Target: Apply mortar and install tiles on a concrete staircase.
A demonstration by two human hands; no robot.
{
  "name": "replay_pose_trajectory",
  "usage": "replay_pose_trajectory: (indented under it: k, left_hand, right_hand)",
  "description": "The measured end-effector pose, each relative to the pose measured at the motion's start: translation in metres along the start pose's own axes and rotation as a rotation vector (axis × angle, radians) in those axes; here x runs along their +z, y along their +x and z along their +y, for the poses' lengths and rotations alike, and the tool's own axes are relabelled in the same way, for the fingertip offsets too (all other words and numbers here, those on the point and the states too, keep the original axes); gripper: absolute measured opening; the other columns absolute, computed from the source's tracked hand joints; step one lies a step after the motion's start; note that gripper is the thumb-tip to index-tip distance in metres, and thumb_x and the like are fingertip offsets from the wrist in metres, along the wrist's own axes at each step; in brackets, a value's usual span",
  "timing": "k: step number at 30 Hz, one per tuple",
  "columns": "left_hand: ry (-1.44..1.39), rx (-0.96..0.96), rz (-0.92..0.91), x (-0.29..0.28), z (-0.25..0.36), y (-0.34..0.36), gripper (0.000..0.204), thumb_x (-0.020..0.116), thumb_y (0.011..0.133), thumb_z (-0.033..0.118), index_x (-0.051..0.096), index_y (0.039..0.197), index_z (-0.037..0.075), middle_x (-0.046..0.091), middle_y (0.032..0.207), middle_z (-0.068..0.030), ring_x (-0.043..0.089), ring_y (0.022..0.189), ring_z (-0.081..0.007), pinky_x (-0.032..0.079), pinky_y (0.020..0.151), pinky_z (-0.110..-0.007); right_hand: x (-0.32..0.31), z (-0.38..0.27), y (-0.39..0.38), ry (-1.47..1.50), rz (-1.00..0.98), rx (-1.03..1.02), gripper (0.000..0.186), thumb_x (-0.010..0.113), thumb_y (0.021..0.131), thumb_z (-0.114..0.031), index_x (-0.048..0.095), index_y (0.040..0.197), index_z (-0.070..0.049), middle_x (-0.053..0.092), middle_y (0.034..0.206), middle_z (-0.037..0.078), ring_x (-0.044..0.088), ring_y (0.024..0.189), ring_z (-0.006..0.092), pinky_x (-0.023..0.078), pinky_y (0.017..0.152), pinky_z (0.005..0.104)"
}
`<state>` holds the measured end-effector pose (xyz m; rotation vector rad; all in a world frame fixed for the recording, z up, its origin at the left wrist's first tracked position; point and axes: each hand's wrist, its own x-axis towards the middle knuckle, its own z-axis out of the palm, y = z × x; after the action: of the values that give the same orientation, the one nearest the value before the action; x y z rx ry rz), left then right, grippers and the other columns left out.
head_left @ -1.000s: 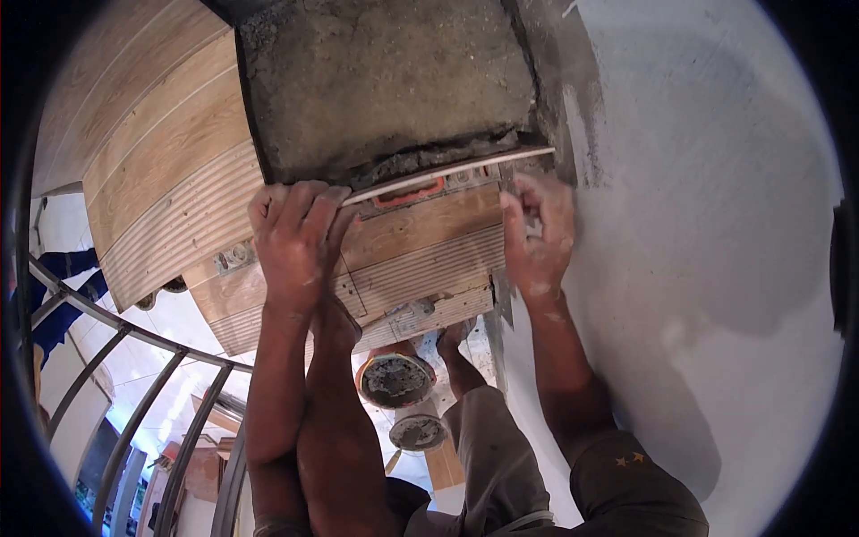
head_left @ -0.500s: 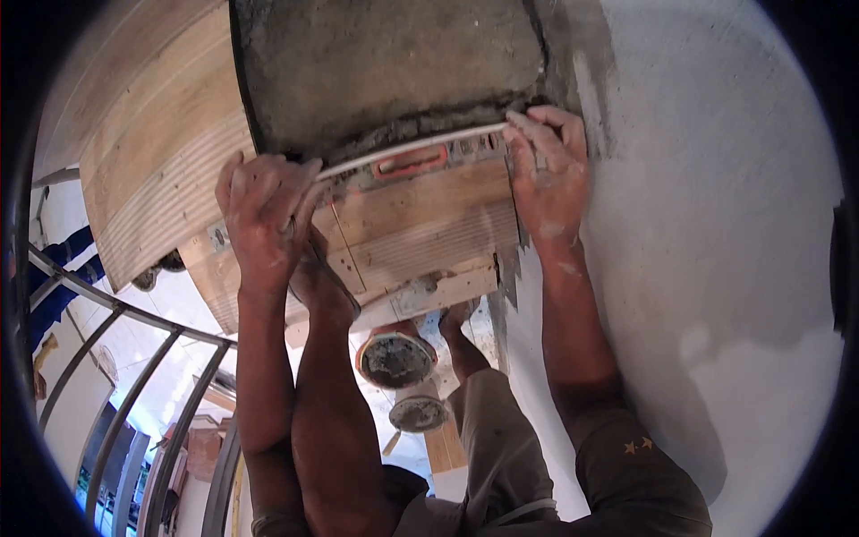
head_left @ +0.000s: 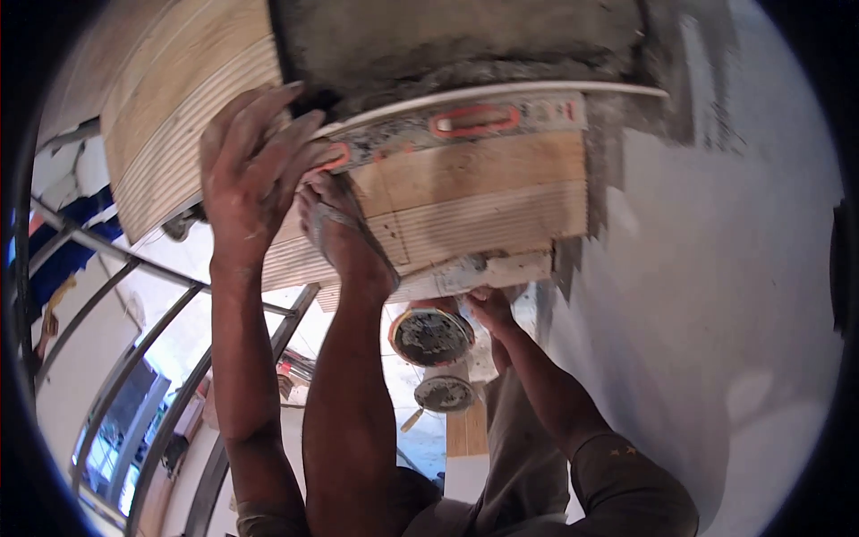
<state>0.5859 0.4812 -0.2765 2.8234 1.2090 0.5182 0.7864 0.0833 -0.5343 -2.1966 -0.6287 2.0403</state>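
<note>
My left hand (head_left: 255, 170) bends around the left end of a long, thin pale strip (head_left: 501, 88), seen edge-on, with fingers on its far side and the thumb on its near side. The strip runs along the front of a rough cement step (head_left: 465, 40). Against its near side lies a spirit level (head_left: 403, 139) with red-rimmed openings, on a wood-look tiled tread (head_left: 483, 174). Lower down, my right hand (head_left: 490, 309) is closed at the edge of a lower step, beside a mortar bucket (head_left: 431, 337); what it grips is hidden.
My sandalled foot (head_left: 344, 237) stands on the tread beside the level. A second bucket (head_left: 445, 394) sits below the first. Metal railing (head_left: 161, 277) curves along the left, with a person in blue clothing (head_left: 63, 259) beyond it. A plastered wall (head_left: 716, 268) borders the right.
My right hand has let go of the strip's right end and moved down beside the bucket. My left hand stays at the left end. The view has shifted.
</note>
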Motion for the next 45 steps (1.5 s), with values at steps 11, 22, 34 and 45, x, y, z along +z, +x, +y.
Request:
replay_pose_trajectory:
  k: [11, 22, 34, 45]
  left_hand:
    - [0.028, 0.098, -0.142, -0.010, -0.016, 0.008, 0.030, 0.085, 0.072, 0.018, 0.081, 0.101, 0.014, 0.073, 0.119, 0.0010, 0.062, 0.117, -0.0255, 0.053, 0.097, -0.040]
    - [-0.100, 0.062, -0.080, -0.012, -0.019, 0.009, 0.029, 0.084, 0.069, 0.023, 0.080, 0.096, 0.012, 0.072, 0.116, 0.0027, 0.061, 0.113, -0.0236, 0.051, 0.092, -0.039]
    - [-0.266, 0.069, 0.011, -0.013, -0.033, 0.008, 0.015, 0.079, 0.076, 0.022, 0.078, 0.088, 0.014, 0.067, 0.110, 0.0039, 0.059, 0.114, -0.0216, 0.049, 0.095, -0.039]
    - [-0.266, 0.010, 0.006, -0.006, -0.031, 0.003, 0.021, 0.081, 0.076, 0.026, 0.075, 0.092, 0.014, 0.068, 0.109, 0.0044, 0.058, 0.115, -0.0232, 0.049, 0.098, -0.041]
  right_hand:
    - [0.128, 0.015, 0.137, 0.823, 0.188, 0.580, 0.023, 0.071, 0.092, -0.031, 0.063, 0.104, -0.013, 0.054, 0.073, 0.003, 0.055, 0.059, 0.0217, 0.048, 0.053, 0.0406]
    - [-0.002, 0.033, -0.082, -0.265, 0.263, -0.060, 0.036, 0.060, 0.097, -0.038, 0.058, 0.107, -0.003, 0.070, 0.091, 0.027, 0.068, 0.088, 0.0497, 0.055, 0.078, 0.0547]
    - [-0.154, -0.254, -0.121, -1.223, 0.373, -0.756, 0.040, 0.051, 0.105, -0.030, 0.054, 0.138, -0.007, 0.067, 0.113, 0.019, 0.072, 0.091, 0.0383, 0.060, 0.074, 0.0495]
    - [-0.184, -0.346, -0.117, -1.784, 0.201, -1.066, 0.029, 0.054, 0.097, -0.025, 0.064, 0.114, -0.004, 0.065, 0.107, 0.011, 0.074, 0.080, 0.0274, 0.061, 0.070, 0.0401]
